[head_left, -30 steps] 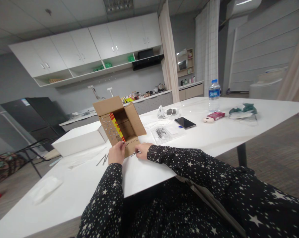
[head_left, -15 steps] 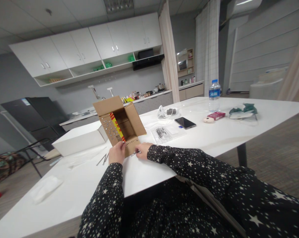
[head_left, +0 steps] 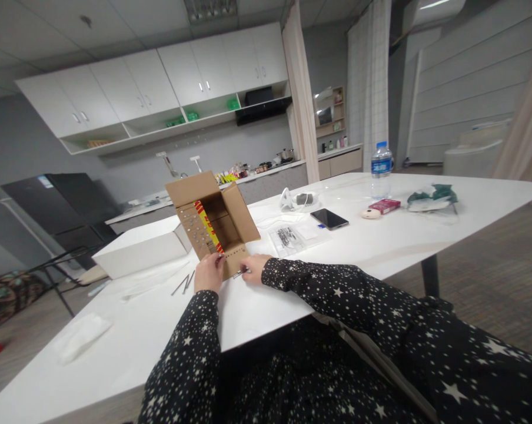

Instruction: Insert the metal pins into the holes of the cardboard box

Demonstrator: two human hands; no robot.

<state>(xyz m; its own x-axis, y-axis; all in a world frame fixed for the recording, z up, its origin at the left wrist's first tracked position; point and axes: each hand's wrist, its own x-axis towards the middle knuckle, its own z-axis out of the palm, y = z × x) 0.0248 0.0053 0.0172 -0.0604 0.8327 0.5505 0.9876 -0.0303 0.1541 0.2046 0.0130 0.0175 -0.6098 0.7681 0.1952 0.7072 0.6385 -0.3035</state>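
Note:
An open brown cardboard box (head_left: 213, 221) with a red and yellow strip inside stands tilted on the white table (head_left: 381, 247); rows of small holes or studs dot its flaps. My left hand (head_left: 208, 272) grips the box's near flap at its lower edge. My right hand (head_left: 253, 268) rests on the table just right of the box, pinching a thin metal screw or nail (head_left: 238, 273) against the flap. A couple of loose metal nails (head_left: 183, 284) lie left of my left hand.
A white box (head_left: 140, 250) stands left of the cardboard box. A clear bag of parts (head_left: 287, 238), a phone (head_left: 329, 218), a water bottle (head_left: 381, 169), a red packet (head_left: 384, 205) and a green bundle (head_left: 431, 197) lie further right. White cloth (head_left: 80, 335) lies near left.

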